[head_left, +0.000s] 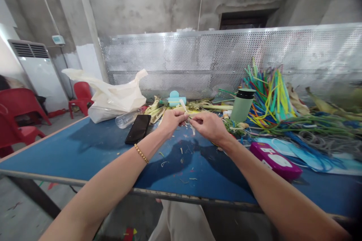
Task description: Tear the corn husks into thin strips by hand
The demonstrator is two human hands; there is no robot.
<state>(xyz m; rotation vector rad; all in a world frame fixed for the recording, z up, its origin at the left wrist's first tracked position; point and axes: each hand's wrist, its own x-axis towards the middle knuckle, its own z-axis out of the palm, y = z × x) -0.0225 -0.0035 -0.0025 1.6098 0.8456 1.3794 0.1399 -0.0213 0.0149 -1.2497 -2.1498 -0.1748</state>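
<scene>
Pale scraps (181,150) litter the blue worktop (56,154) near its front edge, while a magenta electronic device (274,160) sits toward the right. Beyond them, over the worktop's middle, a left hand (172,118) pinches a pale strip (182,103) between thumb and forefinger. The fingertips of the right hand (210,126) close together just beside it, apparently on the strip's lower end. The step in hand looks like fine fingertip work on the strip; the next move seems to call for a steady pinch from both hands. A smartphone (138,130) lies left of them. Farther back, toward the left edge, rest a clear plastic bottle (123,120) and a white plastic bag (117,99), its contents hidden. Right of center stands a green tumbler (242,107), black-topped, its inside unseen.
</scene>
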